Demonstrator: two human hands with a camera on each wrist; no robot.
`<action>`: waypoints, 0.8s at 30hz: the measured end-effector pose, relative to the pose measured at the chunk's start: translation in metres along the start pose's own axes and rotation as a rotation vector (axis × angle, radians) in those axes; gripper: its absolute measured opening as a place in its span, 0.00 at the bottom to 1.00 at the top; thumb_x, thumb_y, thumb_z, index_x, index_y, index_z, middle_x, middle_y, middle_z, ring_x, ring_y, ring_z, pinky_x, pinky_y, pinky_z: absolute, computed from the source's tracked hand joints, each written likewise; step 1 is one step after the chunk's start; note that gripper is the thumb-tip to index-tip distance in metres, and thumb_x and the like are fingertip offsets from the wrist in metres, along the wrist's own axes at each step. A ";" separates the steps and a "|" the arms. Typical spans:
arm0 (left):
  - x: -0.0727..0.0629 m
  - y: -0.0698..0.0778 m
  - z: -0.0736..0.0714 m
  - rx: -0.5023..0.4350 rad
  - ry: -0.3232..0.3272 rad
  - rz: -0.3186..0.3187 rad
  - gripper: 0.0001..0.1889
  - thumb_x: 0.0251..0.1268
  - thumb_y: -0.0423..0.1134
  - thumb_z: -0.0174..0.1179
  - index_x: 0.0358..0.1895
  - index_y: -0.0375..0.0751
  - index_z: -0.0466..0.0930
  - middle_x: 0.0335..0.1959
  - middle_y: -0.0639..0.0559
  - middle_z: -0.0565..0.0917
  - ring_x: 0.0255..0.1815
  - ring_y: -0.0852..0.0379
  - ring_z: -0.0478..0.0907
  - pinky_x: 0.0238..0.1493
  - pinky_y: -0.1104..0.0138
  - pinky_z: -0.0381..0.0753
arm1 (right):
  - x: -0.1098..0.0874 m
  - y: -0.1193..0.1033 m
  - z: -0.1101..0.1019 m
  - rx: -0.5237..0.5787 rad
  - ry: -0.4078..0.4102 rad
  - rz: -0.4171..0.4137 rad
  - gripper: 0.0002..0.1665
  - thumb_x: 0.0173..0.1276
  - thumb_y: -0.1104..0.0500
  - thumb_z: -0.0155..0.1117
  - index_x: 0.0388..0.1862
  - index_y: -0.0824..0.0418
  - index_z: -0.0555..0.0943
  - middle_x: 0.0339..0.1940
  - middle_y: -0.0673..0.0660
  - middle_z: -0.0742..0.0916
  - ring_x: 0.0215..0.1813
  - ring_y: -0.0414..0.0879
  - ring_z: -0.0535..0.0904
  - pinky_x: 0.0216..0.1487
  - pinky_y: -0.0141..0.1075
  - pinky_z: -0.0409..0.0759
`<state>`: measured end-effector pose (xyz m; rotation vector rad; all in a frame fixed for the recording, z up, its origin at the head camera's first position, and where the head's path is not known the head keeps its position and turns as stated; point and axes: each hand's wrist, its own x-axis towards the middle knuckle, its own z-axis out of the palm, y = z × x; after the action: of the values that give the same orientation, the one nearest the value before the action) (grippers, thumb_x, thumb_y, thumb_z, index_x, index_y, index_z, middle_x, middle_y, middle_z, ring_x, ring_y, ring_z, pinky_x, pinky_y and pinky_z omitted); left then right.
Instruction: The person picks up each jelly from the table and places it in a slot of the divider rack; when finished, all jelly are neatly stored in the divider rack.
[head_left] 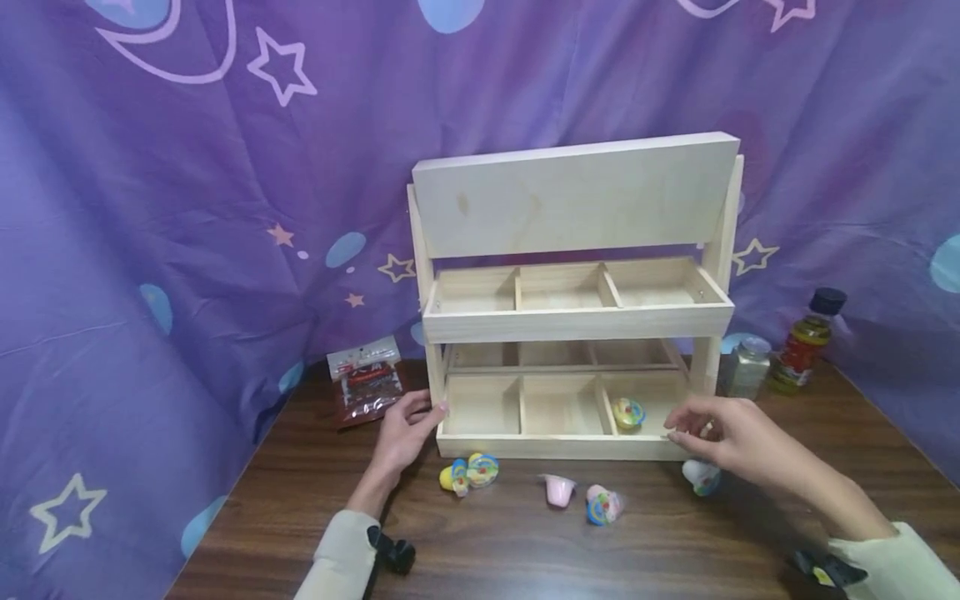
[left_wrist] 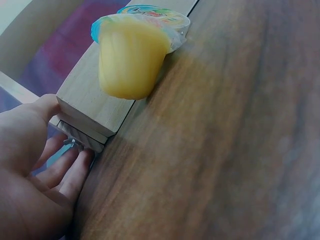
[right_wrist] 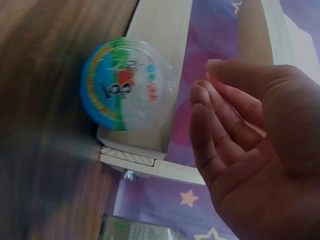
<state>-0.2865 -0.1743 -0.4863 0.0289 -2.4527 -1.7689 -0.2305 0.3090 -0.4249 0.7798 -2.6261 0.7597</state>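
Observation:
A pale wooden shelf rack (head_left: 577,323) with divided trays stands on the table. My left hand (head_left: 406,429) grips the lower tray's left end, its thumb at the front corner and its fingers round behind, as the left wrist view shows. One jelly cup (head_left: 628,414) sits in the lower tray's right compartment. Over that tray's right front edge is my right hand (head_left: 731,429), fingers loosely bent, thumb apart from the fingertips (right_wrist: 200,95). A whitish jelly cup (head_left: 702,477) lies just below it; its printed lid (right_wrist: 127,85) faces the right wrist camera. Yellow jelly cups (head_left: 453,477) lie near my left hand.
A pink jelly cup (head_left: 558,490) and another with a printed lid (head_left: 603,505) lie in front of the rack. Left of it rests a red-brown packet (head_left: 369,387). A glass jar (head_left: 748,368) and a black-capped bottle (head_left: 806,343) stand at the right, before a purple curtain (head_left: 187,275).

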 end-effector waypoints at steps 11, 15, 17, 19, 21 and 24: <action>0.003 -0.002 -0.001 -0.007 -0.004 0.005 0.30 0.73 0.52 0.72 0.71 0.40 0.79 0.68 0.35 0.84 0.67 0.38 0.84 0.68 0.46 0.85 | -0.023 0.008 0.001 -0.068 0.007 -0.012 0.14 0.61 0.56 0.86 0.38 0.45 0.86 0.28 0.31 0.84 0.31 0.24 0.78 0.29 0.29 0.81; 0.004 -0.001 0.000 -0.007 -0.003 0.006 0.30 0.72 0.52 0.73 0.71 0.41 0.80 0.67 0.35 0.85 0.66 0.38 0.84 0.68 0.47 0.85 | -0.028 0.008 -0.003 -0.143 0.053 0.009 0.18 0.56 0.52 0.89 0.36 0.43 0.85 0.25 0.31 0.79 0.28 0.25 0.72 0.26 0.29 0.73; 0.004 -0.001 0.000 -0.008 -0.003 0.006 0.30 0.72 0.51 0.73 0.70 0.41 0.80 0.67 0.36 0.85 0.66 0.39 0.85 0.68 0.47 0.85 | -0.030 0.007 -0.005 -0.184 0.050 0.047 0.18 0.56 0.48 0.89 0.36 0.41 0.84 0.25 0.33 0.77 0.27 0.26 0.69 0.25 0.29 0.68; 0.004 -0.001 0.000 -0.012 -0.004 0.011 0.29 0.72 0.50 0.73 0.70 0.41 0.80 0.66 0.36 0.86 0.65 0.39 0.85 0.68 0.48 0.86 | -0.031 0.004 -0.007 -0.214 0.024 0.096 0.19 0.57 0.44 0.88 0.36 0.41 0.83 0.25 0.36 0.77 0.27 0.26 0.68 0.25 0.30 0.67; 0.004 -0.002 0.000 -0.013 -0.001 0.017 0.28 0.72 0.50 0.73 0.70 0.40 0.81 0.66 0.36 0.86 0.65 0.40 0.86 0.67 0.48 0.86 | -0.031 0.002 -0.008 -0.226 -0.008 0.135 0.20 0.58 0.39 0.87 0.37 0.42 0.83 0.26 0.37 0.80 0.28 0.27 0.70 0.26 0.31 0.68; 0.004 -0.003 0.000 -0.019 0.003 0.018 0.28 0.72 0.49 0.73 0.69 0.41 0.81 0.65 0.36 0.86 0.65 0.40 0.86 0.67 0.49 0.86 | -0.031 -0.001 -0.008 -0.229 -0.057 0.184 0.23 0.58 0.35 0.85 0.39 0.44 0.84 0.30 0.39 0.85 0.30 0.27 0.75 0.27 0.32 0.74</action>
<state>-0.2909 -0.1757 -0.4884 0.0080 -2.4262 -1.7829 -0.2041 0.3257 -0.4302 0.5085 -2.7995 0.4742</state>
